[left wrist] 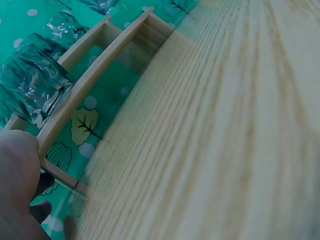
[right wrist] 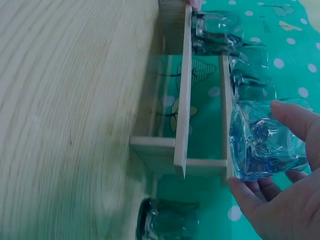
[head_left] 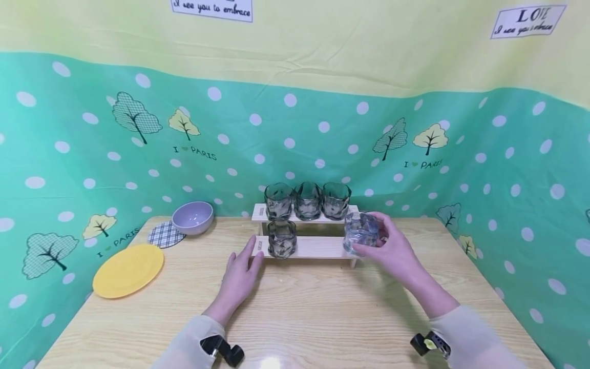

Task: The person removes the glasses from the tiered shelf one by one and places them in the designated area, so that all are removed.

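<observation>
A two-tier wooden rack (head_left: pixel 318 247) stands mid-table. Three dark glasses (head_left: pixel 307 201) line its upper shelf, and one dark glass (head_left: pixel 281 238) stands at the left of the lower shelf. My right hand (head_left: pixel 392 248) grips a clear bluish glass (head_left: pixel 361 233) at the rack's right end. In the right wrist view this glass (right wrist: pixel 265 142) sits between thumb and fingers beside the upper board (right wrist: pixel 226 100); I cannot tell whether it touches a shelf. My left hand (head_left: pixel 239 271) lies flat on the table, fingertips against the lower shelf's left end (left wrist: pixel 60 120).
A yellow plate (head_left: pixel 128 270), a checked coaster (head_left: pixel 165 234) and a lilac bowl (head_left: pixel 192 217) sit at the table's back left. Another glass (right wrist: pixel 167 225) shows past the rack's right end in the right wrist view. Green cloth walls (head_left: pixel 69 169) enclose the wooden table (head_left: pixel 313 318).
</observation>
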Motion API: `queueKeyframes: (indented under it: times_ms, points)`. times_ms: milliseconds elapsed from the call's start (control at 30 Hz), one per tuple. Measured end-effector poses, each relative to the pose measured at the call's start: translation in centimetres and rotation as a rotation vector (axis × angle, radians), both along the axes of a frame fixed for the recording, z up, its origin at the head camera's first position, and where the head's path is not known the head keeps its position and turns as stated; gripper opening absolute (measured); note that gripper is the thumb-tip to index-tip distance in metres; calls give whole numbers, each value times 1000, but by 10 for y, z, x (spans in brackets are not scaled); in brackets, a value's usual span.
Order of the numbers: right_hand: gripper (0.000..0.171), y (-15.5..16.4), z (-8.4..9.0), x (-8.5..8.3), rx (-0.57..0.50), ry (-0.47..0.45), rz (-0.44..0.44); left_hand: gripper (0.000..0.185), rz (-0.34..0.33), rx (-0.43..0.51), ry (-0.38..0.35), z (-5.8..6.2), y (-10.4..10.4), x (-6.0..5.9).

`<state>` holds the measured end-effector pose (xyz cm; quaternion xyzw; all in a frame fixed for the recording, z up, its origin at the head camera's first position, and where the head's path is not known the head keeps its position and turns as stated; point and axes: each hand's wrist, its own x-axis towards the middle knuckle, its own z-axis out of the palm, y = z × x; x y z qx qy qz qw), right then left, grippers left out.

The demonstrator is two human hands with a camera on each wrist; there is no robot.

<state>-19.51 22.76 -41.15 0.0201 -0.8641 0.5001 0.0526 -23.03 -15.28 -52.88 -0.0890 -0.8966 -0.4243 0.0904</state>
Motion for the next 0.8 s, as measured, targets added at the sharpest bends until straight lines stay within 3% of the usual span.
queueKeyframes:
  times_ms: [800]
  points:
    - [113, 55, 11, -7, 46, 16, -76, 64, 2, 9, 9, -1, 0, 1]
